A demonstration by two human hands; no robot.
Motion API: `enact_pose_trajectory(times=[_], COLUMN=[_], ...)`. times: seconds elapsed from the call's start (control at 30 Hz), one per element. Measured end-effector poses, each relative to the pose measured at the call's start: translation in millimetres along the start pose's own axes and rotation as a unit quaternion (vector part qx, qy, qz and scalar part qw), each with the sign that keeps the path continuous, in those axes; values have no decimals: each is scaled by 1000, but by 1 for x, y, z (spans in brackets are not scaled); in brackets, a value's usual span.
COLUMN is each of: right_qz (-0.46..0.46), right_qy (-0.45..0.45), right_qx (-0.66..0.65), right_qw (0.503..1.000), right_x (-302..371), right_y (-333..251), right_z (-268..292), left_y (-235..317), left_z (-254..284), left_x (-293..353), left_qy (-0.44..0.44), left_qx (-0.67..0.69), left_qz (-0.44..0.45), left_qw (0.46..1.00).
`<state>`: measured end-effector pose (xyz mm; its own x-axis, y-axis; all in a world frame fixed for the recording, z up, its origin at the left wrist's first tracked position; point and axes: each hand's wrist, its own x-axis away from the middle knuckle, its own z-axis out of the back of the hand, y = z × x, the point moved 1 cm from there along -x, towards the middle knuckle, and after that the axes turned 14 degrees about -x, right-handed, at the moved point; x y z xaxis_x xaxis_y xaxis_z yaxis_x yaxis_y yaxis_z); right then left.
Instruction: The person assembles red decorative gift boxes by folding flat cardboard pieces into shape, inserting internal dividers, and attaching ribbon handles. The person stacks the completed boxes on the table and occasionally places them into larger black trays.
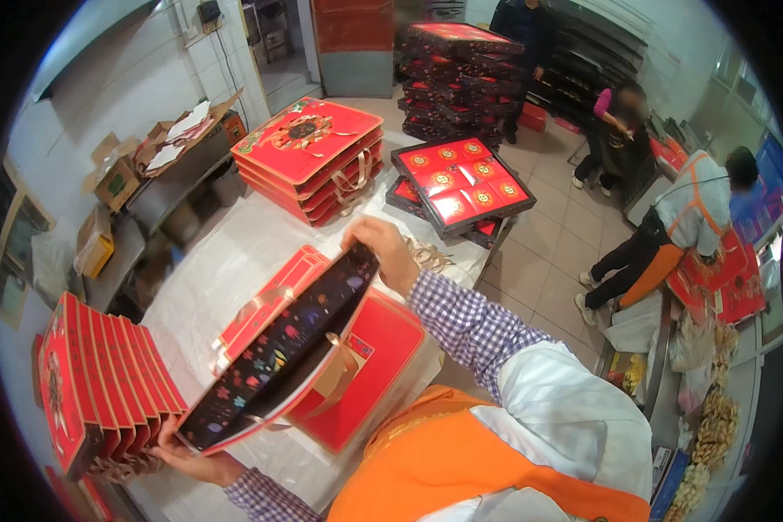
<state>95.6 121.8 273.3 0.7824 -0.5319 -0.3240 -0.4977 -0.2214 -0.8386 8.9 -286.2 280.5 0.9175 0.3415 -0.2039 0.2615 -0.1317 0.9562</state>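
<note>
At the left of the frame, note the leaning row of red gift bags [113, 374], packed face to face and cut across by your left hand [196, 461] at its lower right. Your left hand is closed on the lower-left corner of the gift bag [278, 348] with the black floral surface; the fingertips behind that corner are hidden.

The gift bag lies between your hands, at the centre-left of the frame. Its long axis runs diagonally from lower left to upper right, one end in each grip, so neither hand is nearer its middle. Its narrow, dark opening lies along the lower-right side, facing your orange apron [461, 465]. Shadow hides the depth of the opening.

Above centre, locate the stack of red bags [309, 130], well apart from the held one. You cannot tell whether the red panel [400, 335] with the ribbon bow belongs to the held bag or lies beneath it.

Your right hand [387, 252] is closed on the upper-right end; its thumb placement is hard to make out. Farther right, the black-edged tray of red boxes [465, 184] sits near the table edge, clear of your hand.
</note>
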Motion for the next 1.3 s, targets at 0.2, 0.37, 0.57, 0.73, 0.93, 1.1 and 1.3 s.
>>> enact_pose_trajectory(times=[0.2, 0.37, 0.57, 0.73, 0.93, 1.1, 1.3], right_qz=[-180, -413, -544, -511, -474, -357, -304], right_qy=[127, 142, 79, 50, 1, -32, -55], right_qx=[-105, -235, -145, -175, -122, -88, -57], right_qw=[970, 869, 822, 840, 872, 929, 949], right_x=[91, 148, 171, 179, 164, 97, -62], right_y=[35, 51, 62, 53, 37, 26, -3], right_z=[44, 63, 88, 95, 97, 109, 168], left_y=[-78, -79, -103, -95, -95, -59, -121], left_z=[77, 137, 151, 154, 163, 67, -75], left_x=[28, 54, 76, 101, 112, 96, 48], left_qy=[-25, -270, -200, -190, -206, -295, -270], left_qx=[62, 296, 3, -78, -25, 47, 106], left_qz=[105, 342, 556, 554, 532, 283, 268], left_qw=[992, 850, 807, 807, 821, 911, 919])
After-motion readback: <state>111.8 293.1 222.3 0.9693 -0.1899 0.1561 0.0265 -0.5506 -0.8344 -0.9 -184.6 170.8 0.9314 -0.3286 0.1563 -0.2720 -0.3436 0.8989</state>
